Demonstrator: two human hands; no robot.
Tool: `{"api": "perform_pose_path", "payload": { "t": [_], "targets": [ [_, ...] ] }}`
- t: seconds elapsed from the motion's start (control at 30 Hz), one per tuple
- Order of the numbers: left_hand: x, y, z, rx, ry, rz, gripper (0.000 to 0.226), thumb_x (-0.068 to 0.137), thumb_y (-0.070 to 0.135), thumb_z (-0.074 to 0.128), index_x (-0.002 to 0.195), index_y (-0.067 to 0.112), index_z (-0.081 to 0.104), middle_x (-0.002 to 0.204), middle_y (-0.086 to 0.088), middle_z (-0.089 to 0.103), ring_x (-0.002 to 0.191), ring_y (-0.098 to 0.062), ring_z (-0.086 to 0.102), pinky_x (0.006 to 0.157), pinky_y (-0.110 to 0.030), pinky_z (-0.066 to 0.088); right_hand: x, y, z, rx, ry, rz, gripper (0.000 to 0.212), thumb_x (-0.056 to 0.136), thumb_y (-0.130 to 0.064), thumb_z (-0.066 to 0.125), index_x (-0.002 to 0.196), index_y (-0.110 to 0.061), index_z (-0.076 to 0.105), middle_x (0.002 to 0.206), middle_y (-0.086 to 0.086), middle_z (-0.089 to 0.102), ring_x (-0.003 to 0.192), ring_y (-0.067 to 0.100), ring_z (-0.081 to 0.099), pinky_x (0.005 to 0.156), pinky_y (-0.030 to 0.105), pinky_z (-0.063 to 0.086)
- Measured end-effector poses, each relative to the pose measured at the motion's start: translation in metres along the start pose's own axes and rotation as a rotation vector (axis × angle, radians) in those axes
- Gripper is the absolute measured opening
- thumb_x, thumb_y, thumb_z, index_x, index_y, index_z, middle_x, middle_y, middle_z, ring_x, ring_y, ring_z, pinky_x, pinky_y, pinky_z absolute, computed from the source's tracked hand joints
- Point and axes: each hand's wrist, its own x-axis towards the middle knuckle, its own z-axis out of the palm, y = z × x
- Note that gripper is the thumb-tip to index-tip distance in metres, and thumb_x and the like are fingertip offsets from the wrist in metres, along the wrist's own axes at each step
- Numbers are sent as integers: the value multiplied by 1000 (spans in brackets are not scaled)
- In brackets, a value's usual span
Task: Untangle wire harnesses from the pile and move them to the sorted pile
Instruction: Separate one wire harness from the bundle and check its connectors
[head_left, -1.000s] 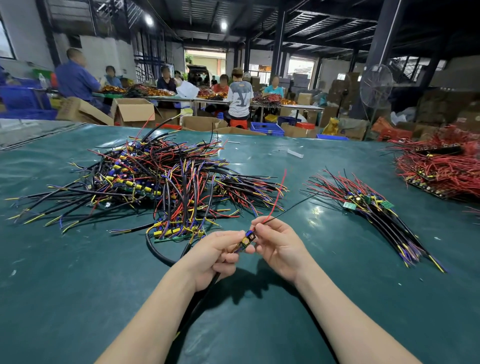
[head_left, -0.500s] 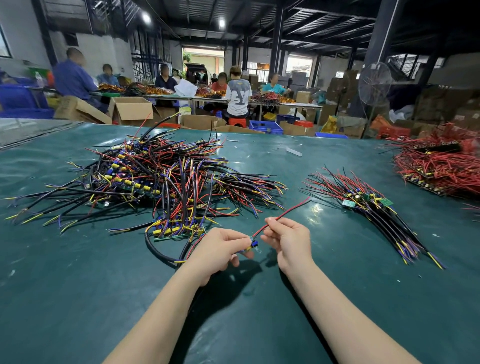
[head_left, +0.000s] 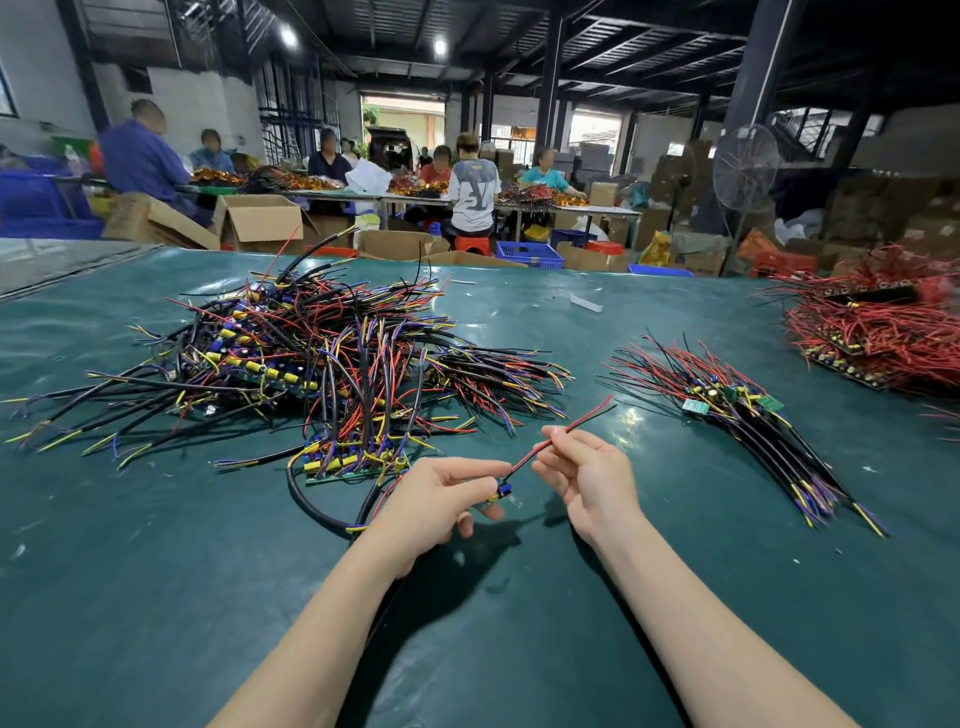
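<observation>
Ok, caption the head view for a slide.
Left hand grips one harness by its board end, right hand pinches its red wire, between the tangled pile and the sorted pile on the table.

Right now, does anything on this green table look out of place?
A small white strip lies alone on the far part of the green table mat. A thick black cable loops out of the tangled multicoloured wire pile toward the left hand.

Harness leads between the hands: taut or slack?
Nearly taut: the leads run straight from the left hand through the right hand, tips free beyond.
</observation>
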Motion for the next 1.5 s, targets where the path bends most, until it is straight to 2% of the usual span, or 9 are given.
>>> {"api": "perform_pose_path", "payload": {
  "t": [0.2, 0.5, 0.57, 0.77, 0.93, 1.1, 1.2, 1.37, 1.5],
  "targets": [
    [-1, 2, 5, 65, 19, -6, 25, 88, 0, 53, 93, 19, 69, 51, 4, 62, 33, -2, 42, 36, -8, 28, 7, -9, -9, -71, 147, -268, 23, 85, 10, 55, 67, -4, 60, 46, 1, 55, 38, 3, 53, 45, 14, 49],
    [-2, -1, 2, 17, 24, 18, 26, 88, 4, 55, 91, 27, 68, 55, 4, 66, 36, -6, 41, 36, -9, 28, 10, -13, -14, 27, 171, -217, 25, 92, -4, 50, 67, -5, 56, 38, 4, 54, 33, 4, 50, 37, 14, 45],
    [-2, -2, 3, 0, 26, 32, 23, 88, 5, 57, 97, 25, 66, 56, 3, 67, 35, -6, 42, 37, -9, 29, 12, -16, -15, 67, 202, -163, 28, 95, -8, 47, 67, -6, 54, 36, 2, 53, 29, 3, 47, 33, 13, 40],
    [-4, 1, 3, -5, -117, -14, 22, 88, 4, 56, 81, 20, 70, 59, 1, 68, 37, -4, 43, 36, -9, 24, 13, -19, -17, 219, 267, 73, 30, 90, -7, 46, 60, -6, 49, 33, -1, 51, 23, 3, 39, 27, 10, 29],
    [-6, 2, 0, -28, -166, -18, 24, 89, 4, 53, 84, 21, 69, 60, 1, 69, 38, -3, 43, 36, -9, 22, 16, -17, -18, 226, 282, 126, 29, 91, -9, 46, 62, -7, 49, 33, 1, 52, 23, 3, 40, 27, 11, 32],
    [-2, 0, -1, -106, -14, -27, 21, 91, 7, 52, 83, 19, 68, 57, 1, 67, 37, -3, 42, 35, -9, 21, 17, -16, -17, 163, 127, 81, 30, 95, -27, 49, 72, -10, 58, 47, -1, 59, 33, 2, 50, 36, 13, 44],
    [3, -2, -3, -246, 108, -41, 20, 92, 8, 51, 82, 16, 67, 55, 0, 66, 34, -2, 39, 33, -10, 21, 9, -12, -10, -83, -47, 195, 32, 92, -36, 49, 79, -10, 62, 60, -1, 50, 35, 2, 44, 35, 12, 39],
    [4, -3, -2, -235, 94, -47, 18, 90, 10, 54, 82, 17, 68, 57, 0, 67, 36, -2, 41, 33, -10, 23, -12, 4, 13, -232, -298, 269, 22, 92, -19, 53, 76, -8, 64, 48, -5, 41, 35, 2, 34, 35, 12, 28],
    [3, -3, -6, -197, 22, -66, 18, 89, 9, 54, 81, 16, 69, 56, -2, 66, 35, -3, 41, 32, -10, 22, -15, 6, 20, -194, -173, 227, 26, 92, -6, 51, 68, -2, 60, 42, -4, 38, 31, 1, 32, 32, 11, 24]
  ]
}}
